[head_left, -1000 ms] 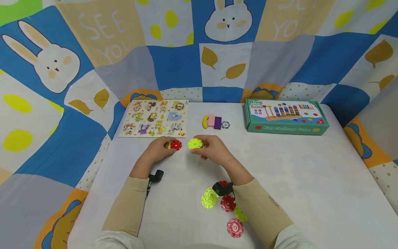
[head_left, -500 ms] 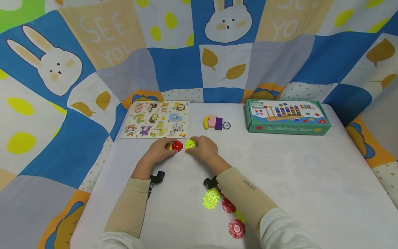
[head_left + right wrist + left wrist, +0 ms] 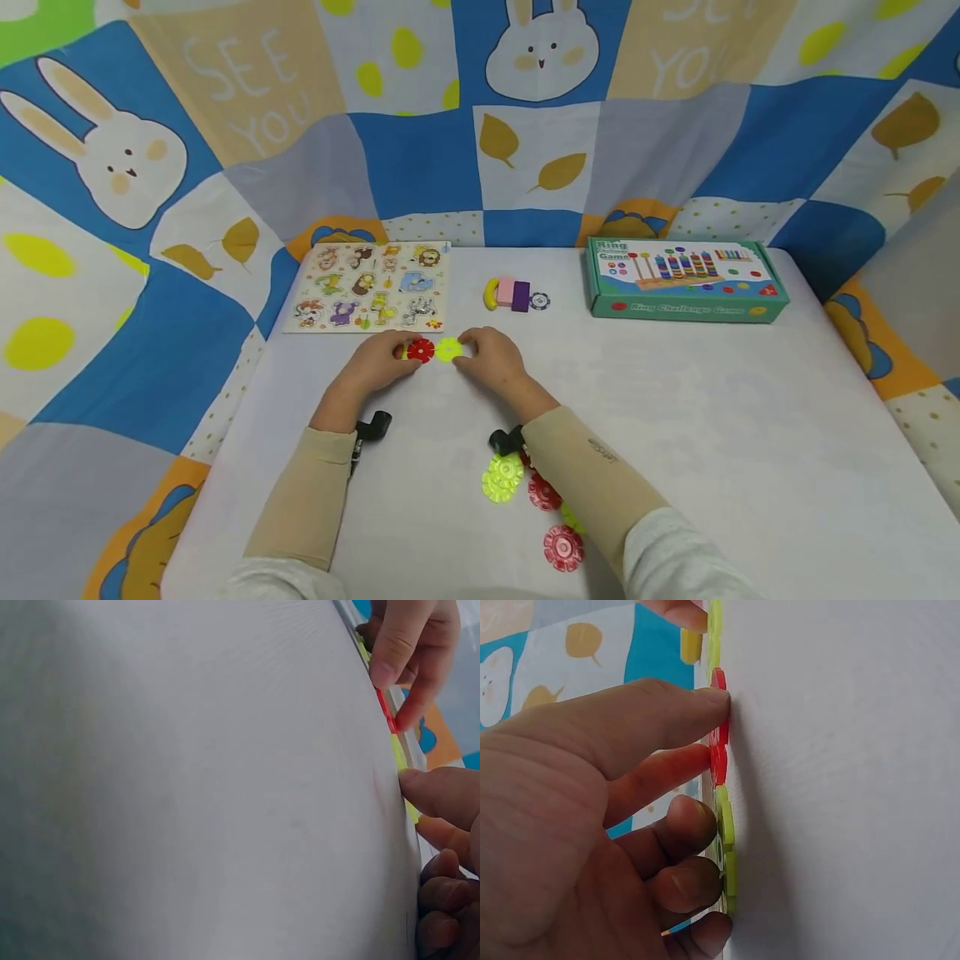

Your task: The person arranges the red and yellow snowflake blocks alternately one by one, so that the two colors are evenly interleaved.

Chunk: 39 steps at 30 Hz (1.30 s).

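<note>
In the head view my left hand point(image 3: 372, 365) pinches a red notched snowflake disc point(image 3: 421, 351) between thumb and finger. A yellow-green disc point(image 3: 730, 847) adjoins it on the left, partly behind my fingers, as the left wrist view shows. My right hand point(image 3: 495, 364) pinches another yellow-green disc point(image 3: 448, 349) by its edges. This disc meets the red one edge to edge; whether their notches interlock I cannot tell. Both hands hold the row of discs low over the white table, below the puzzle board.
Loose yellow-green discs point(image 3: 502, 477) and red discs point(image 3: 563, 547) lie by my right forearm, partly covered. An animal puzzle board point(image 3: 367, 287), small blocks point(image 3: 513, 294) with a yellow banana-shaped piece point(image 3: 491, 293), and a green game box point(image 3: 686, 281) stand along the back.
My right hand has moved left with its yellow-green disc, which turned flat and came against the red disc. The left hand has stayed nearly in place.
</note>
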Tool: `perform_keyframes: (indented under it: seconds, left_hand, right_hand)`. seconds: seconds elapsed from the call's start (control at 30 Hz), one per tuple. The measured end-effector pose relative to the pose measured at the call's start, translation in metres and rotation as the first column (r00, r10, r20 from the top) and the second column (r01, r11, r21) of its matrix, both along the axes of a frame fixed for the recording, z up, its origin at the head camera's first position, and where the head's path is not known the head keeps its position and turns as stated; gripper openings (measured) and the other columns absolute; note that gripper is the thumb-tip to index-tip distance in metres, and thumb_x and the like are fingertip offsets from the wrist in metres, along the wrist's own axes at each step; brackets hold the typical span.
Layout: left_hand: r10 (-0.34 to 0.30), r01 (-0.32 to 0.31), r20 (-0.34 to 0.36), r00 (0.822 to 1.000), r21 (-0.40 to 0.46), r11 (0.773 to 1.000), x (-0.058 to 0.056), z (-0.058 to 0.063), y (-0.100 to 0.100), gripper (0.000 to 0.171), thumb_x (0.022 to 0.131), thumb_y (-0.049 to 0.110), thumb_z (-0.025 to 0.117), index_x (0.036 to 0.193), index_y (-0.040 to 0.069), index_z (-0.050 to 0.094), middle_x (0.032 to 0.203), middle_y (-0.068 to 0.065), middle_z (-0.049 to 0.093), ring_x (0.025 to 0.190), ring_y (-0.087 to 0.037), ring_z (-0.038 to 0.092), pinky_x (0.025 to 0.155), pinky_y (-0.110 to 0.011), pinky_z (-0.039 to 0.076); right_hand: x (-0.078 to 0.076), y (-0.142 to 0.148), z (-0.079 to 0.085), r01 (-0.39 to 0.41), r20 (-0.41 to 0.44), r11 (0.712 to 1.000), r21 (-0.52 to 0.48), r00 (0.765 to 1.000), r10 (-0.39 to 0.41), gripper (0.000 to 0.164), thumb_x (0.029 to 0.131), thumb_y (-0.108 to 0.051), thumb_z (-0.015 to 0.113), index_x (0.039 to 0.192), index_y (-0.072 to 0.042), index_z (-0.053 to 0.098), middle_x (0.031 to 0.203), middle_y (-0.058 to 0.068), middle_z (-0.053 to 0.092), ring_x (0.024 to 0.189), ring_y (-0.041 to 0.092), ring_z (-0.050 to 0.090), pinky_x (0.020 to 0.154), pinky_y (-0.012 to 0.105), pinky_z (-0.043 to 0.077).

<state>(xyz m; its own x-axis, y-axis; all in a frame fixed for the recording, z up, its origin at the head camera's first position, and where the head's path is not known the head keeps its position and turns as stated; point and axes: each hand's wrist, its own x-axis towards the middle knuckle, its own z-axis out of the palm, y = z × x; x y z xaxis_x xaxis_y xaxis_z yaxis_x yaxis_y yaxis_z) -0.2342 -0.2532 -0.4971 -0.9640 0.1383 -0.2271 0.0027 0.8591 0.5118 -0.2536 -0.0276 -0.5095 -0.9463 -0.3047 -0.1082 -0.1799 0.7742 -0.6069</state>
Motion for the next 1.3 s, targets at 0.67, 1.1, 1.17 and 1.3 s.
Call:
perform_keyframes:
  seconds: [0.67, 1.1, 1.17, 1.3]
  left_hand:
    - [-0.16, 0.16, -0.028, 0.987, -0.01, 0.987, -0.012, -0.004, 0.036, 0.052, 0.082, 0.034, 0.072, 0.13, 0.017, 0.058, 0.086, -0.004, 0.055, 0.076, -0.02, 0.046, 0.069, -0.035, 0.038]
    - [-0.155, 0.154, -0.042, 0.987, -0.005, 0.988, -0.016, 0.002, 0.034, 0.051, 0.083, 0.035, 0.071, 0.13, 0.018, 0.058, 0.097, -0.004, 0.058, 0.086, -0.021, 0.048, 0.076, -0.036, 0.039]
    - [-0.156, 0.156, -0.036, 0.987, 0.003, 0.988, -0.015, 0.004, 0.036, 0.052, 0.083, 0.034, 0.071, 0.13, 0.017, 0.058, 0.113, -0.004, 0.059, 0.094, -0.022, 0.048, 0.084, -0.038, 0.039]
    - [-0.16, 0.16, -0.027, 0.987, 0.008, 0.987, -0.014, 0.006, 0.04, 0.051, 0.084, 0.034, 0.071, 0.131, 0.018, 0.057, 0.12, -0.005, 0.057, 0.097, -0.022, 0.048, 0.088, -0.038, 0.039]
  right_hand:
    - [0.01, 0.008, 0.001, -0.056, 0.023, 0.992, -0.112, 0.998, 0.058, 0.031, 0.085, -0.025, 0.07, 0.112, -0.012, 0.066, 0.077, 0.0, 0.054, 0.071, 0.014, 0.049, 0.063, 0.028, 0.04]
    - [0.067, 0.073, 0.051, -0.156, 0.114, 0.965, -0.209, 0.977, 0.182, 0.033, 0.085, -0.028, 0.07, 0.115, -0.015, 0.065, 0.081, -0.003, 0.056, 0.073, 0.016, 0.052, 0.059, 0.027, 0.046]
    - [0.078, 0.086, 0.053, -0.174, 0.102, 0.961, -0.214, 0.975, 0.199, 0.032, 0.085, -0.028, 0.07, 0.114, -0.015, 0.066, 0.082, -0.004, 0.056, 0.073, 0.015, 0.053, 0.057, 0.027, 0.047]
    - [0.104, 0.111, 0.051, -0.204, 0.089, 0.96, -0.192, 0.971, 0.224, 0.032, 0.083, -0.026, 0.072, 0.113, -0.015, 0.067, 0.082, -0.005, 0.056, 0.071, 0.014, 0.052, 0.056, 0.027, 0.047]
